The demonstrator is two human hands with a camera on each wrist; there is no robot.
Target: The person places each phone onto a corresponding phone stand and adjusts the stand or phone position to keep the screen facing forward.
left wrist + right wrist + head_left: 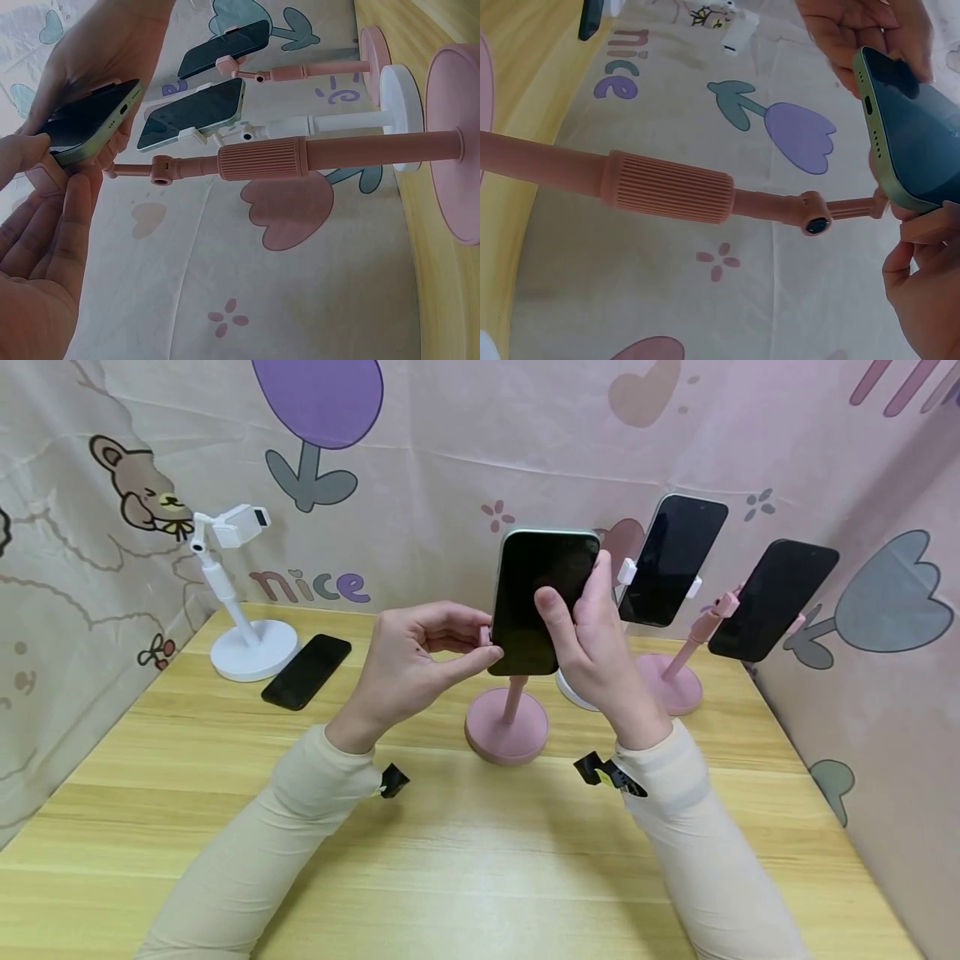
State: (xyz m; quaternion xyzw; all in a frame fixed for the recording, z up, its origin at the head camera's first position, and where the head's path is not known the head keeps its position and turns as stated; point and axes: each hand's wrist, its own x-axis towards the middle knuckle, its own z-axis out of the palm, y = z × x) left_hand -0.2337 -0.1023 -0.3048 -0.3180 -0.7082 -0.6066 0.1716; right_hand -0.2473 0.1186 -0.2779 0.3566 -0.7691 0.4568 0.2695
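A black-screened phone [536, 610] with a pale green edge stands upright at the top of a pink phone stand [507, 727]. My left hand [405, 664] pinches the pink clamp end [46, 176] at the phone's left edge between thumb and fingers. My right hand [603, 652] grips the phone's right side, thumb across the screen and the other fingers mostly hidden behind. Another pink clamp end [930, 225] shows beside that hand in the right wrist view. The stand's ribbed collar [667, 187] and its hinged neck rise toward the phone's back.
Behind to the right, a white stand and another pink stand [678, 681] each hold a phone [772, 602]. At the back left are a white stand [255, 650] with no phone in its clamp and a black phone [307, 671] lying flat. A patterned curtain surrounds the wooden table [465, 868].
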